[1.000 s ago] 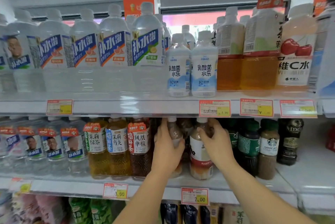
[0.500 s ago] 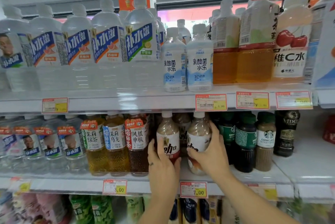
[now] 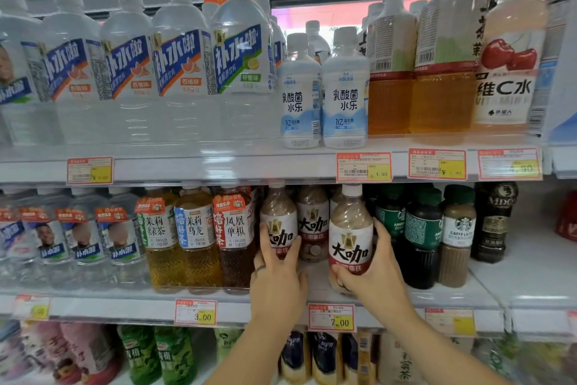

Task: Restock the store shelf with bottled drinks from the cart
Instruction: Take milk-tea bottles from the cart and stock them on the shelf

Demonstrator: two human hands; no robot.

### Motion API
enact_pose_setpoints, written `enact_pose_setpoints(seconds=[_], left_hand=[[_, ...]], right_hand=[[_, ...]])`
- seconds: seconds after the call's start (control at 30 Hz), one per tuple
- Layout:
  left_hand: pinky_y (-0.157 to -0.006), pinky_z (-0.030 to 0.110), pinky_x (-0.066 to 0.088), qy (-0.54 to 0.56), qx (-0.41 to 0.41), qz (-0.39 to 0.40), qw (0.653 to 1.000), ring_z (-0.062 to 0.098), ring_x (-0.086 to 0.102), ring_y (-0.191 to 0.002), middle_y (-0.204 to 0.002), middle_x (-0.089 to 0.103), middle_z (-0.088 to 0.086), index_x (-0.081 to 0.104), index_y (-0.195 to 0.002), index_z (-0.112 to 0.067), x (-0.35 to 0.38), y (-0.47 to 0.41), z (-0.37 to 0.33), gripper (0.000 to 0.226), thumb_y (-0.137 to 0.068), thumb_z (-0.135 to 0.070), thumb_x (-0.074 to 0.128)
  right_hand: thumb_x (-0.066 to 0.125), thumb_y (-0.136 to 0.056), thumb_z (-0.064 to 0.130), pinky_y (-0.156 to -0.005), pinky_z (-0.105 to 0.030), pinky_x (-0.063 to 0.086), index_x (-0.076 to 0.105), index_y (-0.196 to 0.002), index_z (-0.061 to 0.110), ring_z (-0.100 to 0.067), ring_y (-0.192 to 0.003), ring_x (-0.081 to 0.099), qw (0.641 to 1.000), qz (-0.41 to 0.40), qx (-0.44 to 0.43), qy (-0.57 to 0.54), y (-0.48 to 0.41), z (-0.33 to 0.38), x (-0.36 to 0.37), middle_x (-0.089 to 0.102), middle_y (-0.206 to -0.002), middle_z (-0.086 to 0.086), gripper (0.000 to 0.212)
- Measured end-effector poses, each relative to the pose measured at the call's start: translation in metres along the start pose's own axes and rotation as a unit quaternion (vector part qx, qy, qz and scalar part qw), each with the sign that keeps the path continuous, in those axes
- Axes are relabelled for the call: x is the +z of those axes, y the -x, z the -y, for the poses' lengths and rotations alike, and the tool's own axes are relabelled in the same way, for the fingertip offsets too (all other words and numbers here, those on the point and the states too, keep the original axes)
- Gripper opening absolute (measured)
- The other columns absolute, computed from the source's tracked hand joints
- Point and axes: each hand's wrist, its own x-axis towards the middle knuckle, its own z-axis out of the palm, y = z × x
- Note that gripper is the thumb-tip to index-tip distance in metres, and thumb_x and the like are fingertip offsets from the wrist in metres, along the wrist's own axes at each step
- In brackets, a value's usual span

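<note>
On the middle shelf (image 3: 443,299) stand latte bottles with white and red labels. My left hand (image 3: 276,278) holds the lower part of the left latte bottle (image 3: 278,222), thumb and fingers round its sides. My right hand (image 3: 371,275) grips the right latte bottle (image 3: 351,238) near the shelf's front edge, fingers wrapped round its base and right side. A third latte bottle (image 3: 313,225) stands further back between them. The cart is out of view.
Tea bottles (image 3: 195,238) stand just left of my left hand, dark coffee bottles (image 3: 423,235) just right of my right hand. Large water and juice bottles fill the upper shelf (image 3: 187,163). Price tags (image 3: 331,318) line the shelf edges. More drinks sit on the shelf below.
Both hands have drawn the two latte bottles forward to the shelf front and slid down to their lower halves. The right bottle's label now faces me.
</note>
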Motion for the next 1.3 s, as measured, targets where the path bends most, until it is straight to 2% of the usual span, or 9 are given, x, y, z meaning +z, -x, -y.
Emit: enact_pose_setpoints(seconds=[0.17,0.47,0.6,0.7,0.77,0.87,0.93,1.03,1.3], left_hand=[[-0.093,0.039,0.046,0.019,-0.023,0.064,0.997,0.035,0.040,-0.120,-0.140,-0.040,0.010,0.008,-0.146,-0.040,-0.001,-0.019,-0.003,0.064,-0.092,-0.041,0.043],[-0.092,0.038,0.047,0.118,-0.013,0.091,0.989,0.035,0.049,-0.115,-0.149,-0.030,0.003,0.014,-0.146,-0.032,0.001,-0.038,0.004,0.066,-0.091,-0.029,0.050],[-0.097,0.031,0.044,0.171,0.035,0.068,0.982,0.023,0.042,-0.126,-0.153,0.011,0.002,0.030,-0.142,-0.027,-0.008,-0.018,0.010,0.054,-0.092,-0.025,0.050],[-0.081,0.023,0.048,0.165,0.086,0.010,0.982,0.006,0.055,-0.102,-0.123,0.050,-0.013,0.053,-0.122,-0.029,-0.020,0.010,0.029,0.032,-0.091,-0.021,0.049],[-0.073,0.024,0.048,0.125,0.103,-0.011,0.987,0.008,0.058,-0.088,-0.106,0.057,-0.015,0.060,-0.110,-0.029,-0.028,0.026,0.045,0.024,-0.089,-0.019,0.052],[-0.069,0.028,0.048,0.079,0.115,-0.028,0.990,0.014,0.062,-0.078,-0.093,0.064,-0.009,0.066,-0.096,-0.022,-0.036,0.038,0.064,0.019,-0.081,-0.011,0.063],[-0.066,0.030,0.050,0.068,0.117,-0.026,0.990,0.016,0.062,-0.077,-0.092,0.065,-0.006,0.068,-0.092,-0.019,-0.040,0.041,0.071,0.019,-0.078,-0.008,0.066],[-0.062,0.025,0.050,0.070,0.135,-0.023,0.988,0.015,0.060,-0.078,-0.094,0.064,-0.006,0.069,-0.091,-0.018,-0.039,0.043,0.076,0.017,-0.077,-0.008,0.067],[-0.072,0.023,0.045,0.084,0.156,-0.029,0.984,0.016,0.058,-0.091,-0.106,0.062,-0.005,0.069,-0.102,-0.018,-0.036,0.039,0.084,0.022,-0.083,-0.012,0.059]], right_hand=[[0.079,-0.061,0.028,-0.073,-0.006,0.037,0.022,-0.127,0.054,0.018,-0.099,0.047,0.999,0.027,0.002,-0.037,0.001,-0.003,-0.004,0.048,-0.110,0.029,0.091],[0.080,-0.063,0.029,-0.088,-0.020,0.040,0.029,-0.137,0.034,-0.003,-0.109,0.049,1.000,0.021,0.003,0.001,-0.001,-0.010,-0.005,0.050,-0.119,0.015,0.090],[0.080,-0.066,0.029,-0.080,-0.010,0.037,0.031,-0.135,0.034,0.002,-0.103,0.052,0.999,0.047,0.010,-0.009,-0.003,-0.006,-0.001,0.052,-0.108,0.022,0.085],[0.078,-0.068,0.031,-0.071,-0.003,0.037,0.031,-0.131,0.038,0.016,-0.094,0.050,0.996,0.090,0.001,-0.016,-0.004,0.008,0.016,0.052,-0.101,0.029,0.079],[0.077,-0.069,0.030,-0.066,0.002,0.037,0.032,-0.130,0.038,0.024,-0.090,0.047,0.993,0.118,-0.002,-0.025,-0.004,0.017,0.034,0.051,-0.100,0.031,0.077],[0.076,-0.070,0.027,-0.067,0.006,0.035,0.036,-0.133,0.029,0.013,-0.096,0.052,0.990,0.139,-0.009,-0.036,-0.005,0.029,0.058,0.053,-0.104,0.026,0.075],[0.075,-0.070,0.026,-0.071,0.006,0.035,0.037,-0.134,0.027,0.007,-0.102,0.053,0.990,0.138,-0.023,-0.034,-0.005,0.034,0.069,0.053,-0.105,0.025,0.075],[0.076,-0.070,0.028,-0.069,0.005,0.035,0.037,-0.133,0.027,0.022,-0.094,0.049,0.991,0.126,-0.031,-0.029,-0.005,0.036,0.079,0.049,-0.099,0.034,0.074],[0.078,-0.069,0.033,-0.087,-0.021,0.041,0.031,-0.136,0.026,-0.010,-0.115,0.051,0.994,0.104,-0.022,0.008,0.000,0.043,0.089,0.053,-0.123,0.009,0.083]])
